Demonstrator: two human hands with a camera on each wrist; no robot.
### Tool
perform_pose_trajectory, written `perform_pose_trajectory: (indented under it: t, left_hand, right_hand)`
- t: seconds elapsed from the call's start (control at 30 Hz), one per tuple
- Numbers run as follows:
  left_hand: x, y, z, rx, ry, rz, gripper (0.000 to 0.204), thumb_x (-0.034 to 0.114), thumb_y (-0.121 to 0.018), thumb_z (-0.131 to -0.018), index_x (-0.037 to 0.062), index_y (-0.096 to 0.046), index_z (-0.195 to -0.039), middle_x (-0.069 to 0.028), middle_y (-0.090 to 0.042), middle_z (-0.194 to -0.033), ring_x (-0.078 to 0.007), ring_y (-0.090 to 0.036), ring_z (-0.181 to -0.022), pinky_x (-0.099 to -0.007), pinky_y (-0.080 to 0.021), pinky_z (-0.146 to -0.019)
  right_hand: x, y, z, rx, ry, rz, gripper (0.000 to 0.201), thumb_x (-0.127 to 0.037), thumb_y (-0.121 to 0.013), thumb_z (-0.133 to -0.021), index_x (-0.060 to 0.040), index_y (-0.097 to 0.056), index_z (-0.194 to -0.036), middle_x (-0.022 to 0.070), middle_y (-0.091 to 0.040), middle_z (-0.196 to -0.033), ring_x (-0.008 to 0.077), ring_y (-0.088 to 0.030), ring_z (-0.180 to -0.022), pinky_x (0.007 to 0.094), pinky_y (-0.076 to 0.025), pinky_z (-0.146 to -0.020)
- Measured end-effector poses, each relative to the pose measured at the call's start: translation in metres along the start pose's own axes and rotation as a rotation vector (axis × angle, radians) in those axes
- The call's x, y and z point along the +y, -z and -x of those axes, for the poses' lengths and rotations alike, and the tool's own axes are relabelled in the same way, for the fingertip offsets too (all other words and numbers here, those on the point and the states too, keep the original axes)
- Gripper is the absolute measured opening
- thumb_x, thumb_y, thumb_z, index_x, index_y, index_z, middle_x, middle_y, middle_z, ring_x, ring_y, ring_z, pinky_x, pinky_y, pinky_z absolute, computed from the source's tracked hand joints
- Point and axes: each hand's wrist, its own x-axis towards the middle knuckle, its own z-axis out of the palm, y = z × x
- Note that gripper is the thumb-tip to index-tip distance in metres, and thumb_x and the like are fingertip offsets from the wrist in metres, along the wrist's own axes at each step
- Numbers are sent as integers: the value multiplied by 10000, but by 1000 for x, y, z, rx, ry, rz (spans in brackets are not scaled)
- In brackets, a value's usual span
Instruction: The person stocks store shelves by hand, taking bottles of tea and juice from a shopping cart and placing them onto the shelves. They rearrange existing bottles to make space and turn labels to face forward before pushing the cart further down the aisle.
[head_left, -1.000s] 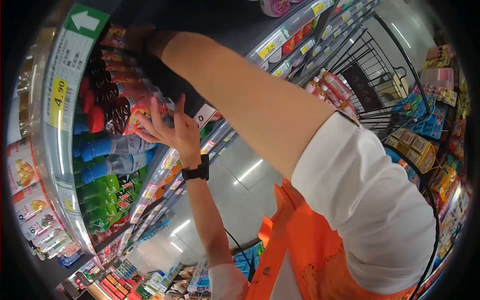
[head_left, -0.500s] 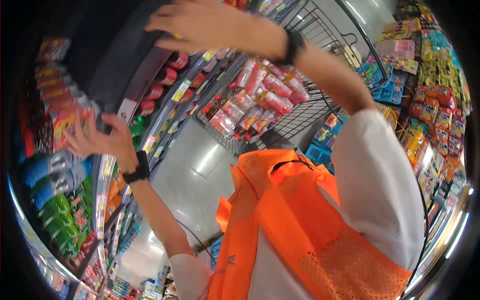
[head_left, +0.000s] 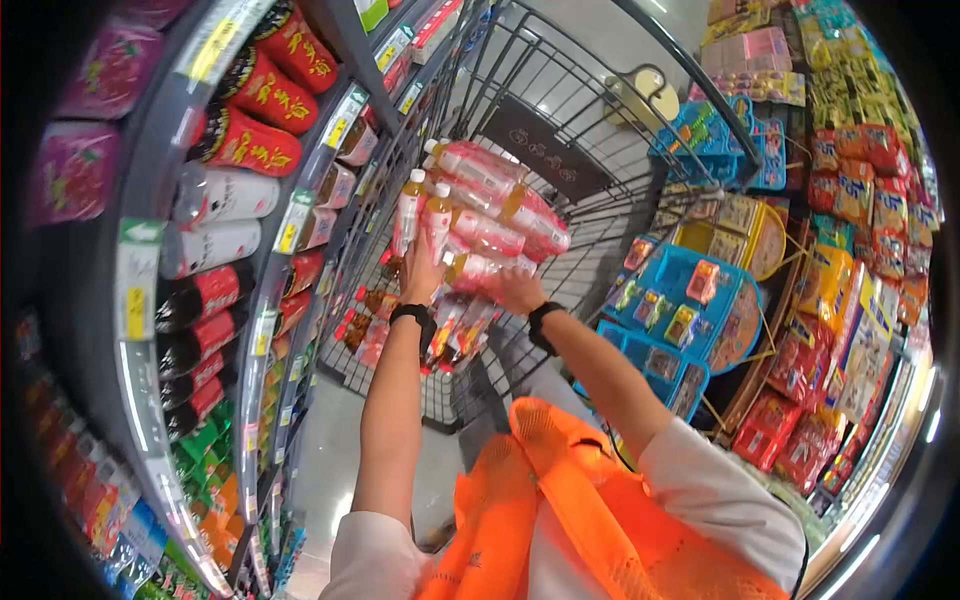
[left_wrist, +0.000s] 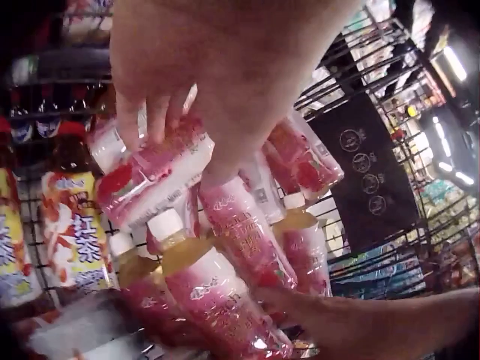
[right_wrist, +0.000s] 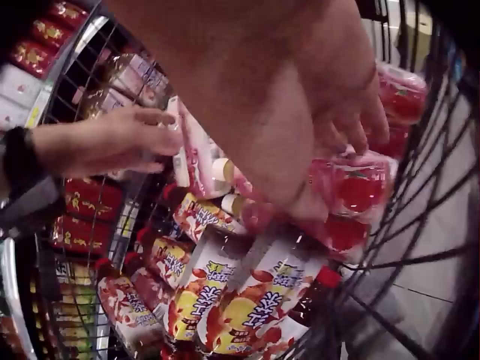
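Reaching into the wire cart (head_left: 560, 130) with both arms, I have my left hand (head_left: 420, 272) and my right hand (head_left: 518, 292) on a shrink-wrapped pack of pink-labelled bottles (head_left: 485, 215). The pack lies on top of other bottles in the cart, at about 12 o'clock from my hands. My left grip is narrow, fingers (left_wrist: 154, 120) curled over the upper side of the pack. My right grip holds the pack from below at 4 o'clock; its fingers (right_wrist: 360, 124) bend around the wrapped edge. Shelves of drinks (head_left: 240, 150) stand at 9 o'clock, snack racks (head_left: 850, 200) at 3 o'clock.
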Motion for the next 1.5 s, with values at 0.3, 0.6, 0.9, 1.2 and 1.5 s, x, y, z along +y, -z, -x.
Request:
perform_pose_trajectory:
  t: [0.3,0.6,0.9,1.2,1.5]
  left_hand:
    - [-3,-59,-59,23,249,-235,645,250,-826,-739,25,-558,-1281,-229,-565,-1326,-400,-589,-1184,-471,-513,-988]
    - [56,88,127,300,116,55,743,285,-870,-673,79,-570,-1320,-93,-602,-1268,-346,-630,-1138,-448,-517,-953]
    - [134,322,268,1056,-383,250,651,156,-889,-707,43,-579,-1268,-154,-663,-1242,-255,-651,-1117,-398,-535,-951]
    - [149,536,187,1124,-289,-1,538,229,-872,-736,23,-633,-1172,-207,-725,-1101,-336,-717,-1047,-405,-558,-865]
    - [36,651,33,989,-428,-103,599,462,-722,-875,61,-551,-1286,-228,-657,-1256,-394,-613,-1215,-434,-485,-994]
  right_hand:
    - [-14,-20,-83,-14,32,-228,745,-232,-742,-761,-59,-453,-1426,221,-594,-1343,389,-626,-1188,522,-540,-923]
    - [9,51,-34,-20,481,-347,1102,-378,-931,-507,-8,-420,-1410,208,-710,-1083,403,-694,-1016,464,-566,-863]
    - [-194,347,232,274,1050,-496,683,-156,-835,-674,-63,-590,-1305,182,-668,-1231,366,-652,-1142,442,-515,-979]
    - [-374,412,233,843,1399,-746,696,-113,-827,-763,-26,-492,-1367,197,-606,-1305,387,-590,-1220,421,-480,-1019]
    - [-459,444,162,927,905,-503,652,-304,-763,-860,60,-406,-1266,309,-643,-1026,451,-689,-884,525,-579,-743]
